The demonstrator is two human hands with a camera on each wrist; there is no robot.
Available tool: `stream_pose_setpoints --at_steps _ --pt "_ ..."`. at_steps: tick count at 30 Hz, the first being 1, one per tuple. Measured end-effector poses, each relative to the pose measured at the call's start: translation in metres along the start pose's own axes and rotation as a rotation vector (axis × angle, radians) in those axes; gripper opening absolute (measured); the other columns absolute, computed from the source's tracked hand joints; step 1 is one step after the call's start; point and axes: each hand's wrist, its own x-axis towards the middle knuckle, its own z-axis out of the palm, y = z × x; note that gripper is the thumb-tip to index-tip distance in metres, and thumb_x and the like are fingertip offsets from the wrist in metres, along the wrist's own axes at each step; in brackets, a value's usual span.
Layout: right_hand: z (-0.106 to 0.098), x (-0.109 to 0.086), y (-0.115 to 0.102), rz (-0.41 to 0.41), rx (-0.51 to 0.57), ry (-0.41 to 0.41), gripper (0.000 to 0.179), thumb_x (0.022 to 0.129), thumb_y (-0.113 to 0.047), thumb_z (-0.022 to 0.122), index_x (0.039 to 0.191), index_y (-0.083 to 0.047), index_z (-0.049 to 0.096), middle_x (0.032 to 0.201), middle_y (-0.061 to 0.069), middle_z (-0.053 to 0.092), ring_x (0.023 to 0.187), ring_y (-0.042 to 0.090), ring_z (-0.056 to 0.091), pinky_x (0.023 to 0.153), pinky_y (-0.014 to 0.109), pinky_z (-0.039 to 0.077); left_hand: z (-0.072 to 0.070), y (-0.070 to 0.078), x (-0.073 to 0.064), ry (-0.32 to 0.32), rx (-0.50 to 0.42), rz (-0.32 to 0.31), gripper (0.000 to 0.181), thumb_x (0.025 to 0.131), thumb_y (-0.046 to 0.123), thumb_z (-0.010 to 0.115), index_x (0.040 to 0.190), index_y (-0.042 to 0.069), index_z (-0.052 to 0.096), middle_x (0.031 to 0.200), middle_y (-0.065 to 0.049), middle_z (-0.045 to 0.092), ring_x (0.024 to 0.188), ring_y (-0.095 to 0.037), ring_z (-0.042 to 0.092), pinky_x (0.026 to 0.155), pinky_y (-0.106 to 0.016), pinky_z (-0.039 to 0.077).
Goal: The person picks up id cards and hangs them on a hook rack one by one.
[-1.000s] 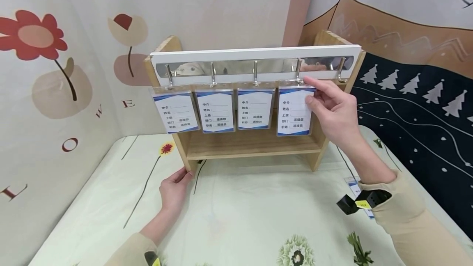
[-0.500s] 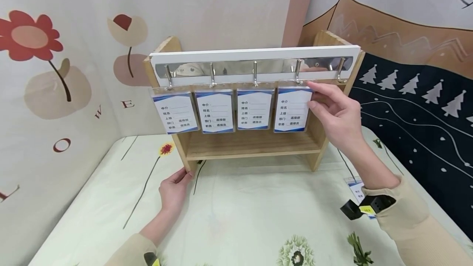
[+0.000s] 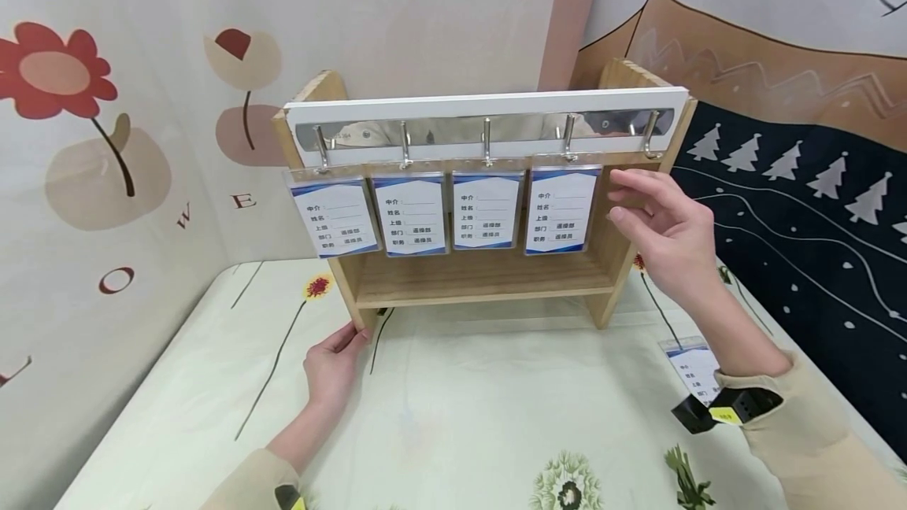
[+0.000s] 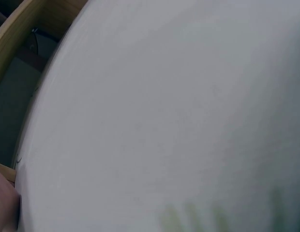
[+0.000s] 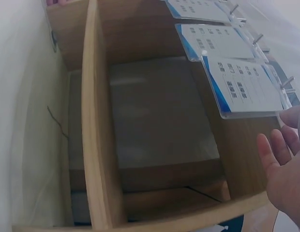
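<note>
In the head view a wooden shelf [image 3: 482,282] carries a white board with a metal hook strip [image 3: 524,131]. Clear ID badge holders [image 3: 485,211] with white and blue cards hang from its hooks. On the second hook from the right hangs a badge holder [image 3: 562,211]. Just right of it, apart from it, is my right hand [image 3: 669,238], fingers loosely bent around nothing. My left hand [image 3: 333,364] grips the foot of the shelf's left side panel between thumb and fingers. Only a bit of that hand shows in the left wrist view.
Another badge holder [image 3: 694,372] lies on the patterned tablecloth [image 3: 453,415], partly behind the right wrist. The rightmost hook [image 3: 650,134] is bare. Behind the shelf hangs a printed curtain [image 3: 453,14].
My right hand has let go of the badge holder and drawn off to the right. That badge holder has swung slightly left and hangs level with its neighbours. The left hand stays put.
</note>
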Motion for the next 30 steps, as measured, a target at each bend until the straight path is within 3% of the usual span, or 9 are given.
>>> stream_pose_setpoints --at_steps 3,10,17,23,26,30 --pt "-0.005 -0.003 0.002 0.000 -0.029 0.000 0.042 0.094 0.017 0.061 0.134 0.005 0.064 0.127 0.003 0.062 0.110 0.017 0.062 0.095 0.016 0.051 0.000 0.000 0.000 0.004 0.000 0.001 0.035 0.098 0.013 0.071 0.130 -0.001 0.068 0.121 -0.020 0.069 0.093 0.008 0.062 0.076 -0.004 0.048" --pt "-0.018 -0.010 0.009 -0.003 -0.077 -0.001 0.044 0.093 0.019 0.062 0.134 0.004 0.063 0.130 0.007 0.063 0.110 0.016 0.062 0.095 0.016 0.050 -0.001 0.000 0.000 0.002 0.012 -0.007 0.035 0.099 0.014 0.070 0.130 -0.001 0.068 0.122 -0.020 0.069 0.113 -0.020 0.065 0.076 -0.003 0.046" --pt "-0.038 -0.020 0.017 0.035 -0.228 -0.033 0.049 0.092 0.017 0.065 0.138 -0.001 0.061 0.131 0.007 0.063 0.109 0.011 0.061 0.093 0.012 0.049 0.000 -0.001 0.001 -0.004 -0.010 -0.009 0.035 0.098 0.014 0.071 0.130 -0.001 0.068 0.122 -0.020 0.069 0.101 -0.004 0.066 0.076 -0.005 0.049" --pt "-0.061 -0.030 0.027 0.087 -0.342 -0.101 0.061 0.092 0.015 0.066 0.147 -0.007 0.054 0.136 -0.005 0.059 0.112 0.001 0.057 0.091 0.006 0.045 0.001 -0.001 0.002 -0.008 -0.007 0.004 0.035 0.099 0.013 0.070 0.130 -0.002 0.067 0.123 -0.020 0.069 0.111 -0.019 0.067 0.077 -0.005 0.048" --pt "-0.071 -0.037 0.036 0.115 -0.366 -0.136 0.064 0.093 0.014 0.067 0.151 -0.008 0.051 0.137 -0.013 0.056 0.112 -0.004 0.056 0.090 0.004 0.044 0.001 -0.001 0.002 -0.004 -0.002 0.011 0.034 0.099 0.013 0.070 0.130 -0.001 0.068 0.122 -0.020 0.069 0.110 -0.018 0.067 0.077 -0.005 0.049" --pt "-0.082 -0.047 0.051 0.142 -0.372 -0.203 0.067 0.094 0.009 0.068 0.155 -0.009 0.045 0.141 -0.012 0.055 0.113 -0.008 0.055 0.088 0.004 0.044 0.000 -0.002 0.002 -0.001 0.004 0.004 0.035 0.099 0.014 0.071 0.130 -0.001 0.068 0.122 -0.019 0.069 0.109 -0.016 0.067 0.076 -0.005 0.048"
